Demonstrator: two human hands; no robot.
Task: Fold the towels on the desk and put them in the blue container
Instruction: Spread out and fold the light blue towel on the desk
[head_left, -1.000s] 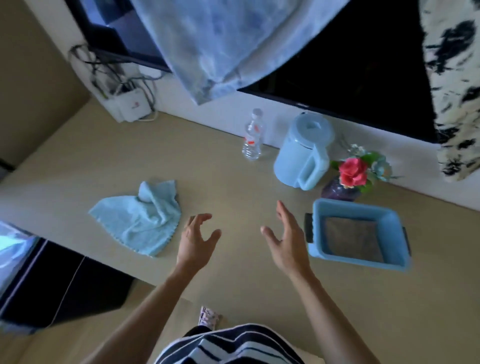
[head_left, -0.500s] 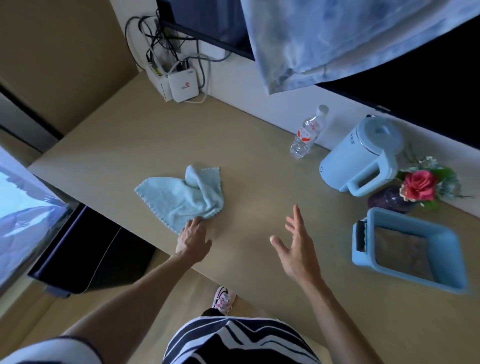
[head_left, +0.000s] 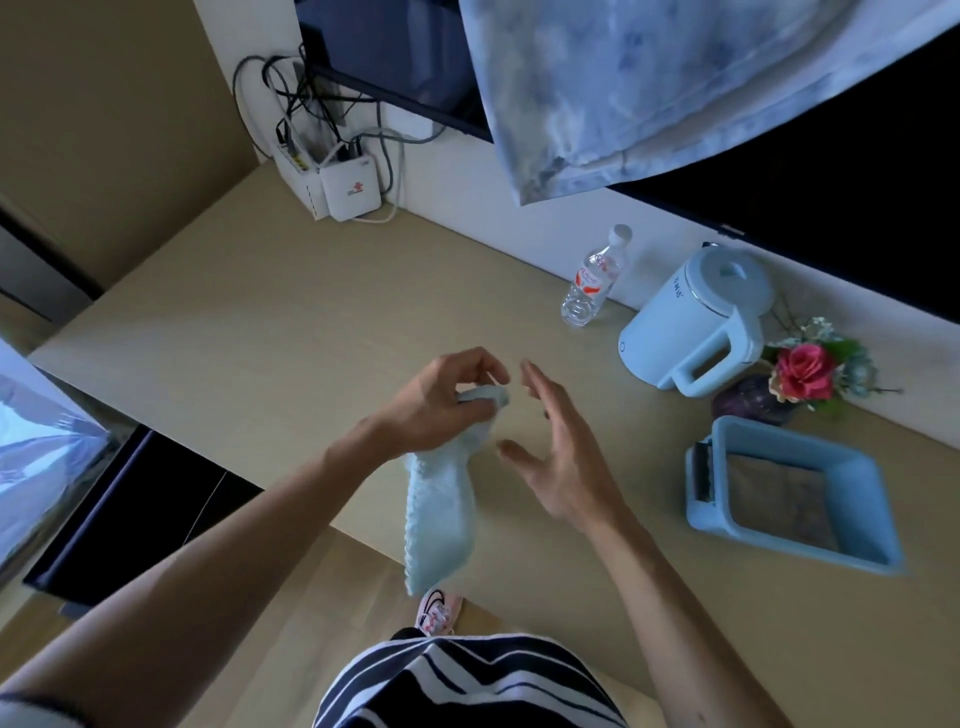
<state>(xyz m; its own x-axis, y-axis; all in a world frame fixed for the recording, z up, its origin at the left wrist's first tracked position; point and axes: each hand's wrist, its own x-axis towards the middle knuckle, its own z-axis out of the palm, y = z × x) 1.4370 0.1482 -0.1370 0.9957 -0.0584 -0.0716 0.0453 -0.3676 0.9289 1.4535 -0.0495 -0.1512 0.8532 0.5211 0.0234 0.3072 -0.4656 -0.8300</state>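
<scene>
Near the middle of the frame, the left hand (head_left: 441, 400) has its fingers and thumb curled round the top end of a light blue towel (head_left: 441, 514); the cloth is lifted off the desk (head_left: 260, 332) and hangs down in a long, loose strip toward the lower centre, its scalloped edge showing on the left side. Just to the right, the right hand (head_left: 563, 460) is spread open, fingers straight and apart, palm turned toward the towel; it appears not to touch the cloth, though motion blur makes this hard to settle.

At the right edge of the frame, the blue container (head_left: 862, 504) sits on the desk, well apart from both hands; a brownish folded towel (head_left: 779, 501) lies flat inside it. Above the container stand a pink rose (head_left: 805, 369) in a dark purple vase (head_left: 753, 402), a pale blue kettle (head_left: 696, 322) and a clear water bottle (head_left: 592, 283), all along the wall; a white router (head_left: 350, 189) with tangled cables sits in the upper left. A tie-dyed blue cloth (head_left: 649, 78) drapes over a dark screen (head_left: 831, 171) along the top.
</scene>
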